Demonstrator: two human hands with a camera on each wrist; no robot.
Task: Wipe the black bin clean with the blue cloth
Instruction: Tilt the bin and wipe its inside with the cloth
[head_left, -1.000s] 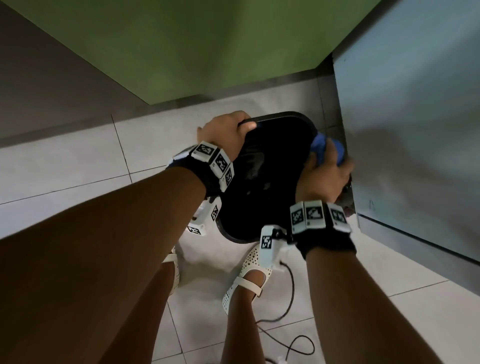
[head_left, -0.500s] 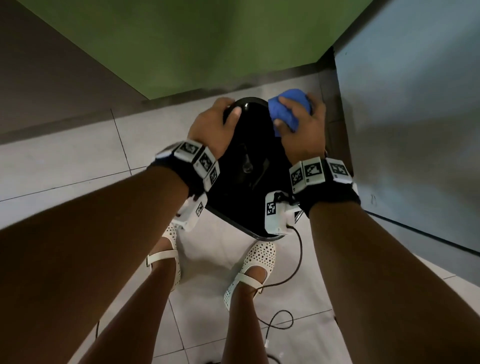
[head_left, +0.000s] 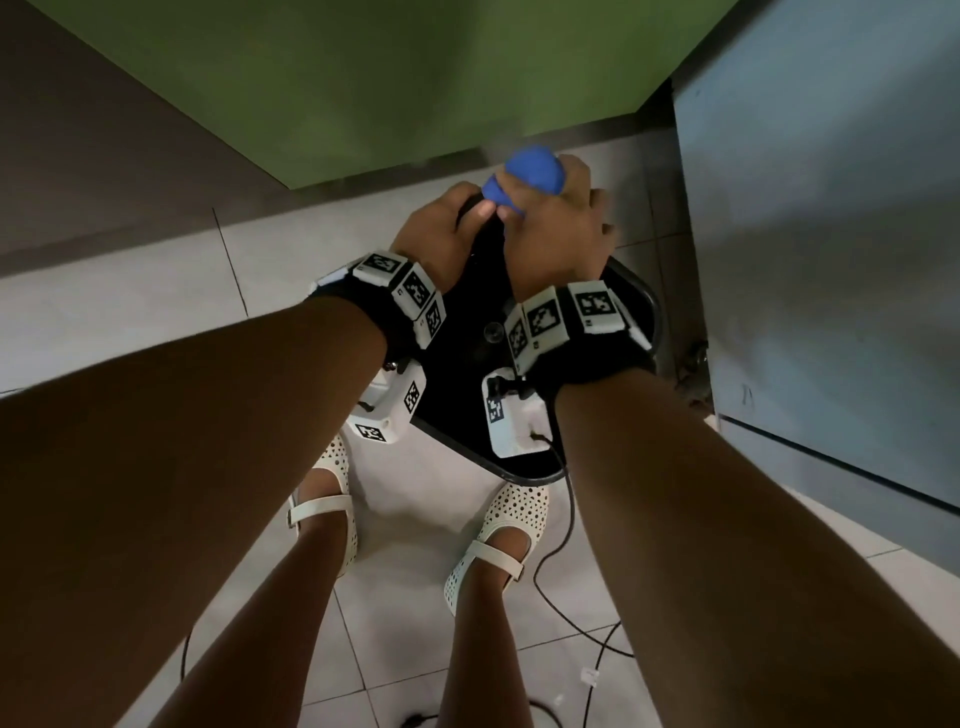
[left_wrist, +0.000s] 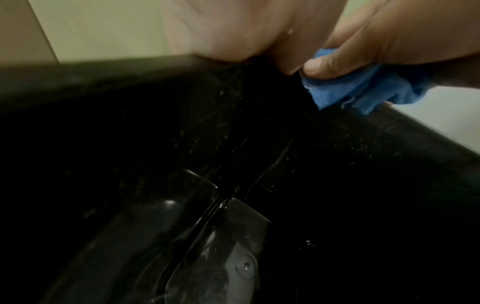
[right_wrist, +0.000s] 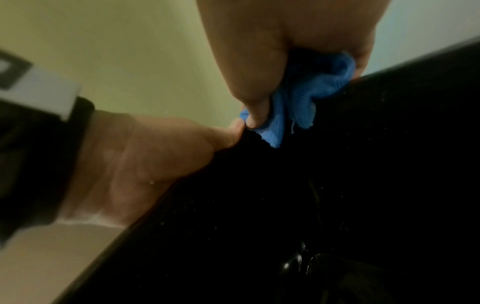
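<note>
Black bin sits tipped on the pale floor tiles, its near rim just above the person's two white perforated shoes, with a thin black cable trailing beside the right one. From above, the bin's inside is mostly hidden behind both forearms and the tagged wristbands. The left wrist view fills that in: a glossy moulded bottom with a round screw head and pale specks scattered up the inner wall. Farther along, the left hand grips the bin's far rim, thumb inside, fingers curled over the edge. Just beside it, touching thumb to thumb, the right hand clenches a bunched blue cloth and presses it on that same far rim. The right wrist view shows the cloth's loose folds hanging inside the bin wall, which the overhead view does not. Beyond stand a green wall and a grey cabinet side at the right.
</note>
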